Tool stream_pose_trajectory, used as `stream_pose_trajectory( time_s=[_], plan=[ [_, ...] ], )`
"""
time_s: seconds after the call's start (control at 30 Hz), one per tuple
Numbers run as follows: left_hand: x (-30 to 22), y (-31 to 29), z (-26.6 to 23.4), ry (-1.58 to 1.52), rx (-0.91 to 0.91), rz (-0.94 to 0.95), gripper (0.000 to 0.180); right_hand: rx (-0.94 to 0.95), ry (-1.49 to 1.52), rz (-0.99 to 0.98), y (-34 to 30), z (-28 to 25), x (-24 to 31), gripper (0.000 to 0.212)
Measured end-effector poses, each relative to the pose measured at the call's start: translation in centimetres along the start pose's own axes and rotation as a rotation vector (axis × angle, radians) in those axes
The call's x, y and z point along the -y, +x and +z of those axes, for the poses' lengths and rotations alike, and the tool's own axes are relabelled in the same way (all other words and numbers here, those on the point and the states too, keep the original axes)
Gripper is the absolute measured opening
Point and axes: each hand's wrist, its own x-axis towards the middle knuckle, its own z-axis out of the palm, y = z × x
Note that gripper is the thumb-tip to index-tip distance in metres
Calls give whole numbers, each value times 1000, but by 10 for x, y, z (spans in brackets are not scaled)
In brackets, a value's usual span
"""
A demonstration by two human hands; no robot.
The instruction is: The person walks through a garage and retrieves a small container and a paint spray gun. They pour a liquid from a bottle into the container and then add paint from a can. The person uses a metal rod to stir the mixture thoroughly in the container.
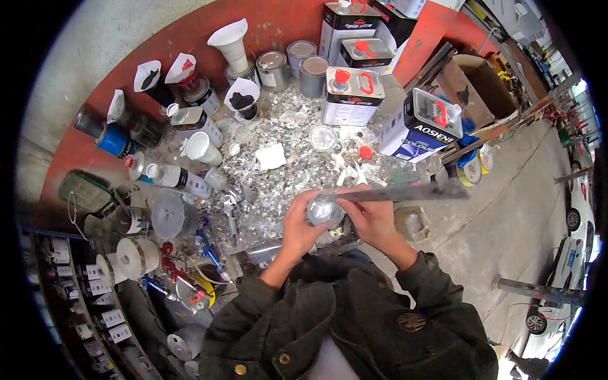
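My left hand (297, 223) is wrapped around a clear plastic cup (325, 213) just above the bench's near edge. From above, the cup's round mouth shows; I cannot make out anything in it. My right hand (377, 223) is closed beside the cup, its thumb at the rim. A long, flat grey strip (411, 192), like a ruler, runs from that hand out to the right, pinched near its left end. Beyond the hands, a round clear lid or dish (323, 139) and a red cap (365, 152) lie on the paint-spattered bench (285, 190).
Rectangular solvent cans (352, 95) and round paint tins (273, 71) line the back. Paper funnels (229, 44), bottles (180, 179) and a grey tub (172, 215) crowd the left. Spray guns (212, 253) hang at the near left. A cardboard box (481, 88) stands right.
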Motion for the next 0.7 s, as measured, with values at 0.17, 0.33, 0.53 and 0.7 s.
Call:
stream_pose_trajectory(
  time_s=[0.17,0.33,0.53,0.7],
  plan=[
    [-2,3,3,-61,-56,-64,64,88,80,-2,-10,2,-2,17],
    [3,3,7,-67,-17,-71,65,52,115,-57,-7,0,-2,21],
    [3,7,10,-55,-25,-108,66,111,-7,-107,0,-13,-15,22],
    [5,9,13,26,-26,-98,67,116,185,-28,-7,2,-21,22]
  ],
)
